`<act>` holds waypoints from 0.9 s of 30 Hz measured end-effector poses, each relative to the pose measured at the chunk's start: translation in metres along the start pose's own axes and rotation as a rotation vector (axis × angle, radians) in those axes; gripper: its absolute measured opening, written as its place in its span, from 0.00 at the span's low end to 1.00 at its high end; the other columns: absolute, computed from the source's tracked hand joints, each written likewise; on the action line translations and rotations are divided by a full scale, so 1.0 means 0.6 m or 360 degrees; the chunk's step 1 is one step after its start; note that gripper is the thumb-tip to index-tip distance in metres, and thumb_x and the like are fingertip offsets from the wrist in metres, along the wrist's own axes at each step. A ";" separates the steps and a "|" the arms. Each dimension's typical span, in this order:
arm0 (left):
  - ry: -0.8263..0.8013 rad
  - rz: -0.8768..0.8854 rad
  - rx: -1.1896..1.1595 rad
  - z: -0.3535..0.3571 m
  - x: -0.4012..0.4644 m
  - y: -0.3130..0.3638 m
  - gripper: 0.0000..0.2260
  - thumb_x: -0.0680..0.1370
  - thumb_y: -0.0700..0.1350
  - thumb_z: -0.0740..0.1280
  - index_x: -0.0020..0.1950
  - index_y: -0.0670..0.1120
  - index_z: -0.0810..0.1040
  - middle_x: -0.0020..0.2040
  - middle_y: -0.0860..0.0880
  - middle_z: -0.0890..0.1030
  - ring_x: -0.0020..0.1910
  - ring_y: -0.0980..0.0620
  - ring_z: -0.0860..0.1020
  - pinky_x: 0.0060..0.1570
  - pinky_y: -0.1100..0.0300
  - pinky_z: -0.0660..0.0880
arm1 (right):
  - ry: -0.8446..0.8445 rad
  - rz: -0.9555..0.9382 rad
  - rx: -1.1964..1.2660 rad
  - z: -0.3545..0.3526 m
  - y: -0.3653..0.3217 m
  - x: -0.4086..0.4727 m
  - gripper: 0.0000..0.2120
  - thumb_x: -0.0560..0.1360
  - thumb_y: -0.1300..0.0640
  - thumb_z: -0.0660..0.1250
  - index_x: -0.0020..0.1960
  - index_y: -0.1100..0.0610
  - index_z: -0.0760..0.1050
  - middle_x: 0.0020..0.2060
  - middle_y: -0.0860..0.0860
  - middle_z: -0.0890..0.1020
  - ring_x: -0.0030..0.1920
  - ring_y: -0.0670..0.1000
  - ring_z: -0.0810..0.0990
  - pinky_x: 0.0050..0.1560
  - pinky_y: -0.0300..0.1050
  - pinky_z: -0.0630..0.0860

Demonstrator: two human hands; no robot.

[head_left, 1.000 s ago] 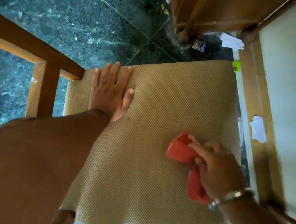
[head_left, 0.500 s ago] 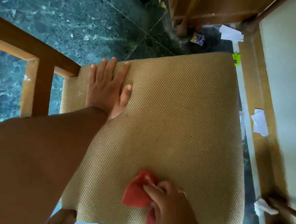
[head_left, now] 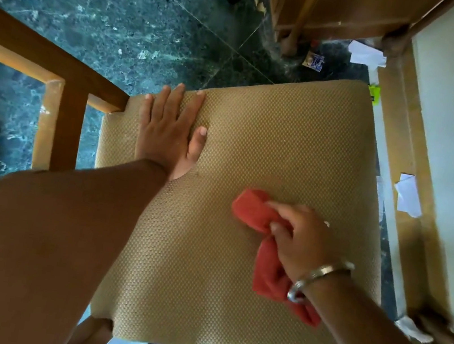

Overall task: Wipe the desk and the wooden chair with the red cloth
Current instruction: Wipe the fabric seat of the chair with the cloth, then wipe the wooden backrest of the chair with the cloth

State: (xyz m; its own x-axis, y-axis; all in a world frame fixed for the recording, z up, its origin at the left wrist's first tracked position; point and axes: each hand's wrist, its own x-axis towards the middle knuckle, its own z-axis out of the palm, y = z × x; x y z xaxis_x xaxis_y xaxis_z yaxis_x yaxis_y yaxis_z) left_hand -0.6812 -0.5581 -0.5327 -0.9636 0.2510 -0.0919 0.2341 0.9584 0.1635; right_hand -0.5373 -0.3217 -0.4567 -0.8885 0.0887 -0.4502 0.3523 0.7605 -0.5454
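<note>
The right hand is clenching the bunched red cloth against the woven tan seat cushion of the wooden chair, right of centre. The left hand is lying flat with fingers spread, gripping nothing, on the cushion's far left part.

Left hand flat on chair seat far-left corner, right hand with cloth mid-right
</note>
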 end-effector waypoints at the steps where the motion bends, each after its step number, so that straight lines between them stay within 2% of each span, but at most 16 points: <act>1: 0.0011 0.0006 0.0001 0.003 0.000 -0.001 0.29 0.81 0.58 0.47 0.80 0.49 0.59 0.79 0.39 0.61 0.79 0.37 0.56 0.76 0.40 0.47 | 0.0186 0.0000 -0.0106 -0.019 0.004 0.034 0.18 0.77 0.56 0.64 0.66 0.46 0.74 0.56 0.52 0.77 0.57 0.56 0.76 0.57 0.50 0.74; 4: 0.0073 0.0019 0.0000 0.012 -0.001 -0.004 0.29 0.81 0.58 0.48 0.80 0.49 0.60 0.78 0.39 0.62 0.78 0.37 0.57 0.76 0.39 0.48 | 0.0678 0.0151 -0.0464 -0.098 0.010 0.145 0.19 0.78 0.56 0.63 0.68 0.47 0.72 0.56 0.61 0.75 0.56 0.65 0.75 0.52 0.58 0.74; 6: 0.0085 0.0029 -0.0006 0.015 0.000 -0.005 0.29 0.81 0.58 0.47 0.80 0.49 0.59 0.78 0.39 0.62 0.78 0.37 0.57 0.76 0.40 0.48 | 0.0727 0.0351 -0.0532 -0.128 0.012 0.194 0.18 0.79 0.56 0.61 0.68 0.46 0.71 0.58 0.63 0.73 0.58 0.67 0.73 0.52 0.60 0.73; 8: 0.0046 0.0022 0.0016 0.012 0.001 -0.004 0.28 0.81 0.58 0.47 0.80 0.49 0.58 0.79 0.39 0.61 0.78 0.37 0.56 0.76 0.39 0.48 | 0.0661 0.0325 -0.0598 -0.093 -0.004 0.176 0.18 0.77 0.56 0.64 0.66 0.47 0.71 0.57 0.61 0.74 0.57 0.65 0.74 0.50 0.55 0.73; 9: -0.0002 0.0020 0.0036 0.007 0.001 -0.003 0.28 0.81 0.58 0.47 0.80 0.50 0.57 0.79 0.39 0.60 0.79 0.37 0.55 0.77 0.39 0.47 | 0.0556 0.0174 -0.0664 -0.053 -0.014 0.141 0.20 0.74 0.55 0.67 0.65 0.48 0.72 0.56 0.59 0.75 0.54 0.63 0.75 0.49 0.52 0.73; 11: -0.0153 0.0012 0.0103 -0.011 0.004 0.001 0.28 0.82 0.59 0.46 0.81 0.51 0.53 0.81 0.39 0.56 0.80 0.37 0.53 0.77 0.38 0.47 | 0.0169 -0.0219 -0.0709 0.025 -0.048 0.040 0.24 0.68 0.54 0.72 0.64 0.49 0.73 0.54 0.56 0.77 0.51 0.59 0.77 0.49 0.50 0.74; 13: -0.0425 -0.0011 0.0194 -0.043 0.013 0.009 0.29 0.82 0.61 0.47 0.82 0.53 0.48 0.82 0.40 0.51 0.80 0.38 0.50 0.77 0.39 0.48 | -0.0262 -0.0421 -0.0693 0.072 -0.055 -0.045 0.23 0.68 0.55 0.72 0.62 0.48 0.75 0.54 0.54 0.77 0.52 0.58 0.77 0.51 0.51 0.75; 16: -0.0848 -0.0003 0.0469 -0.124 0.035 0.031 0.32 0.82 0.61 0.55 0.82 0.55 0.44 0.83 0.43 0.49 0.80 0.39 0.50 0.76 0.38 0.55 | -0.0878 -0.0285 -0.0624 0.070 -0.037 -0.111 0.19 0.75 0.54 0.64 0.66 0.43 0.71 0.60 0.53 0.72 0.60 0.58 0.74 0.61 0.50 0.70; 17: -0.0919 0.0058 0.0569 -0.158 0.037 0.045 0.35 0.81 0.60 0.59 0.82 0.56 0.45 0.83 0.44 0.49 0.80 0.39 0.50 0.76 0.38 0.55 | -0.0933 -0.0210 -0.0526 0.054 -0.034 -0.128 0.19 0.77 0.53 0.62 0.67 0.41 0.70 0.62 0.52 0.72 0.62 0.57 0.73 0.62 0.48 0.69; 19: -0.0894 0.0191 0.0652 -0.237 0.035 0.078 0.38 0.80 0.58 0.64 0.82 0.56 0.44 0.83 0.44 0.50 0.80 0.38 0.52 0.76 0.39 0.55 | -0.0707 -0.0050 -0.0266 0.007 -0.041 -0.159 0.19 0.77 0.53 0.62 0.67 0.39 0.71 0.62 0.50 0.74 0.60 0.53 0.75 0.62 0.43 0.70; 21: -0.0746 0.0250 0.0635 -0.319 0.034 0.111 0.37 0.80 0.57 0.63 0.82 0.56 0.44 0.82 0.43 0.53 0.79 0.37 0.57 0.73 0.40 0.60 | -0.0503 0.0011 -0.0144 -0.050 -0.056 -0.183 0.20 0.77 0.53 0.63 0.67 0.39 0.72 0.59 0.50 0.77 0.58 0.53 0.77 0.59 0.42 0.72; 24: -0.0546 0.0254 0.0575 -0.448 0.041 0.147 0.35 0.80 0.55 0.62 0.82 0.56 0.47 0.79 0.43 0.62 0.76 0.38 0.64 0.70 0.41 0.64 | -0.0407 -0.0117 -0.0250 -0.132 -0.093 -0.214 0.21 0.78 0.52 0.62 0.69 0.38 0.69 0.59 0.48 0.77 0.57 0.51 0.77 0.58 0.41 0.71; 27: -0.0378 0.0288 0.0619 -0.566 0.053 0.141 0.30 0.82 0.56 0.60 0.81 0.59 0.50 0.71 0.46 0.75 0.67 0.39 0.74 0.56 0.47 0.72 | -0.0163 -0.0110 -0.0044 -0.191 -0.133 -0.224 0.20 0.78 0.54 0.64 0.69 0.41 0.70 0.60 0.51 0.77 0.54 0.53 0.79 0.57 0.43 0.73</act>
State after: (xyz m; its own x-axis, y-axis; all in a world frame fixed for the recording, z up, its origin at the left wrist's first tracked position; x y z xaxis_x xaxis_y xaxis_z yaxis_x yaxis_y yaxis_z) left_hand -0.7361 -0.5153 -0.1884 -0.8576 0.3986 -0.3250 0.4694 0.8650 -0.1776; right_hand -0.4797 -0.3204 -0.2714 -0.8751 -0.0297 -0.4831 0.2818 0.7802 -0.5584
